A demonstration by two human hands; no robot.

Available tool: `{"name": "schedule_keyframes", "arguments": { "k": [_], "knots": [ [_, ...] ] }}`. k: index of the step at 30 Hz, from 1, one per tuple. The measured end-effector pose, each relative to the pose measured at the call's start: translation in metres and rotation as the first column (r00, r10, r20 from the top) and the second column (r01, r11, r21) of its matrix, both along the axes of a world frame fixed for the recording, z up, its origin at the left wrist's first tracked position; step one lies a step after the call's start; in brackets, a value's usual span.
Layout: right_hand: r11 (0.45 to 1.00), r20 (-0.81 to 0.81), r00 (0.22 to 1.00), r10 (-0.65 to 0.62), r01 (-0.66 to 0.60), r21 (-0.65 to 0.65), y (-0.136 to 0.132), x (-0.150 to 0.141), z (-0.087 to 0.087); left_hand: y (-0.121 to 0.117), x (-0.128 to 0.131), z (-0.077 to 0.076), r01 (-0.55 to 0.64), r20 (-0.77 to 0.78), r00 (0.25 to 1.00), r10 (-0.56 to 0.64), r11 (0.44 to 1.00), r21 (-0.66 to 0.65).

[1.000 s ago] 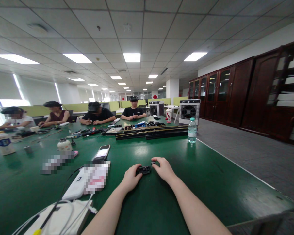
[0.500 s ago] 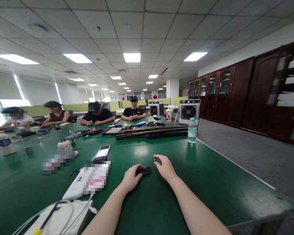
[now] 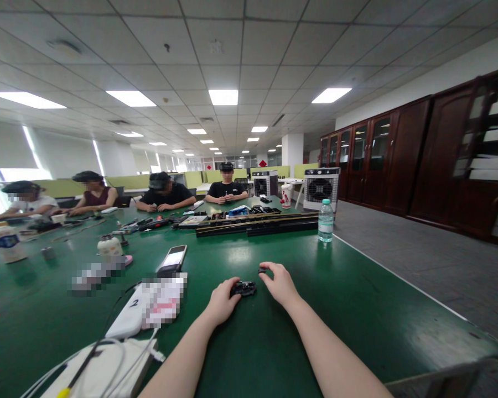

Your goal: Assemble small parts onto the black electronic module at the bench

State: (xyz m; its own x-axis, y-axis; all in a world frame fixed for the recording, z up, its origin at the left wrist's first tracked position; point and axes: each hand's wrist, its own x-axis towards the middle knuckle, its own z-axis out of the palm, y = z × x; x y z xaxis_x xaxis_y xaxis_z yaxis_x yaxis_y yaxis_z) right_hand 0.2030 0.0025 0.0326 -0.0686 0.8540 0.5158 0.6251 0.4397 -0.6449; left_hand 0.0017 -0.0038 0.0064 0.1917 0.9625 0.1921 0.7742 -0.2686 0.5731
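Note:
My left hand (image 3: 223, 300) is closed round the left end of a small black part with an uneven, open-looking top (image 3: 245, 288), which rests on the green table (image 3: 249, 354). Its exact kind is too small to tell. Just right of it, my right hand (image 3: 279, 283) is raised a little, thumb and fingertips pinching a tiny dark piece (image 3: 262, 270). That piece is apart from the black part, and the fingers hide most of it.
Left of my arms lie a phone (image 3: 174, 258), a white power bank (image 3: 126, 312) and a white box with cables (image 3: 108, 370). Long black bars (image 3: 282, 225) and a water bottle (image 3: 325, 221) stand farther back. Several people sit across the table.
My right hand has drawn slightly to the right with the tiny dark piece, widening the space from the black part. My left hand has stayed in place.

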Motion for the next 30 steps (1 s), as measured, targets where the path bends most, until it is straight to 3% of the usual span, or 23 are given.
{"name": "schedule_keyframes", "arguments": {
  "k": [14, 22, 30],
  "knots": [
    [0.973, 0.092, 0.983, 0.157, -0.138, -0.182, -0.009, -0.012, -0.006, -0.007, 0.003, 0.01, -0.007, -0.057, 0.998, 0.008, 1.0, 0.01],
    [0.974, -0.01, 0.982, 0.191, -0.191, -0.121, -0.014, -0.019, -0.002, -0.007, 0.004, 0.011, -0.007, -0.053, 0.999, 0.008, 1.0, 0.012],
    [0.977, 0.096, 0.973, 0.209, -0.202, -0.069, -0.017, -0.022, -0.001, -0.005, 0.002, 0.007, 0.013, -0.055, 0.998, -0.011, 1.0, 0.027]
  ]
}}
